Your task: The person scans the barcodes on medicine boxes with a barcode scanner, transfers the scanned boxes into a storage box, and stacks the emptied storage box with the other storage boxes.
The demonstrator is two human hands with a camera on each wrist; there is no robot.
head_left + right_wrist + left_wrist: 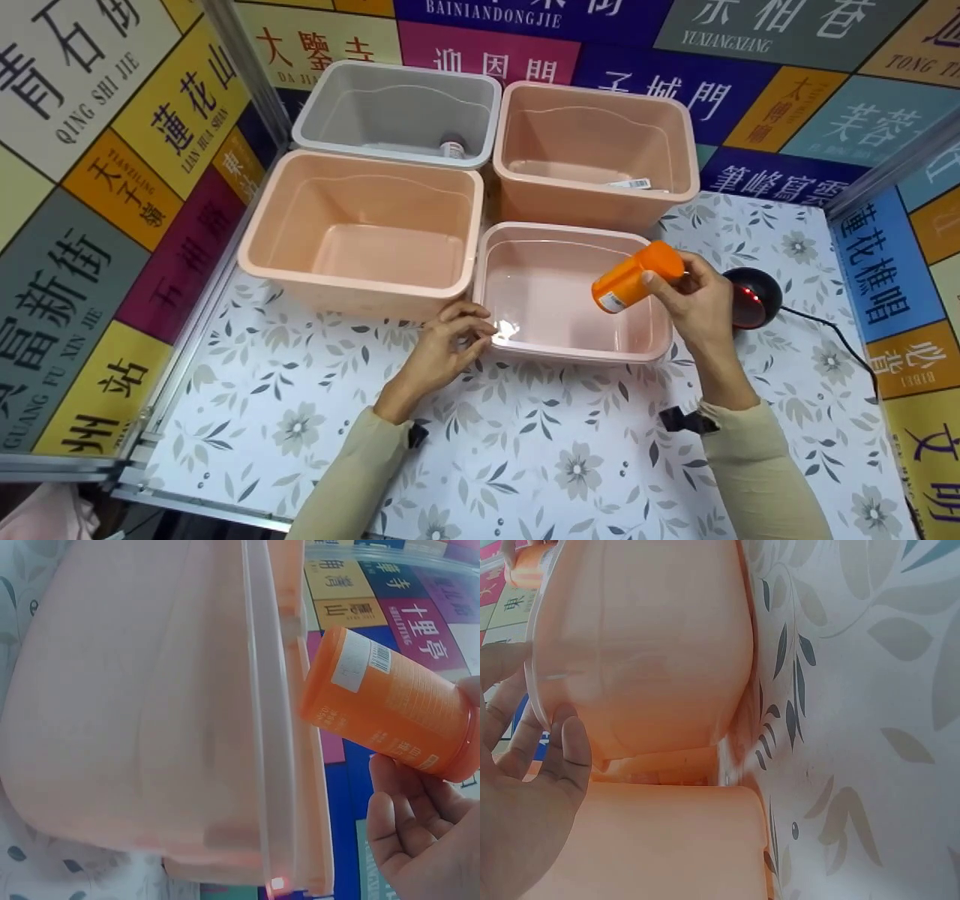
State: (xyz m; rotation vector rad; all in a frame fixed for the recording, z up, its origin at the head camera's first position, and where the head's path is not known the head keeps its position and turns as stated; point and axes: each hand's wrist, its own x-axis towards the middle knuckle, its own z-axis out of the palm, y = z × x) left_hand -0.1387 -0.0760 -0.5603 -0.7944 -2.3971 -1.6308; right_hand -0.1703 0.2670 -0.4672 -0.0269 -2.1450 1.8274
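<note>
My right hand (703, 304) grips an orange bottle (628, 279) by its capped end. It is tilted above the front right pink bin (551, 300), its label end pointing down and left. White printing and a barcode label (361, 660) show on the bottle in the right wrist view. My left hand (450, 341) is at the near left corner of that bin, fingers loosely bent right at the rim (536, 682). A round black scanner (752, 298) with red lights stands just right of my right hand, its cable running to the right.
Left of the front bin stands a larger peach bin (360, 289). Behind are a grey bin (397, 112) with a small bottle (453, 146) inside and another peach bin (592, 135) holding a white-labelled item (630, 184). Sign-printed panels enclose the flower-patterned table (525, 450).
</note>
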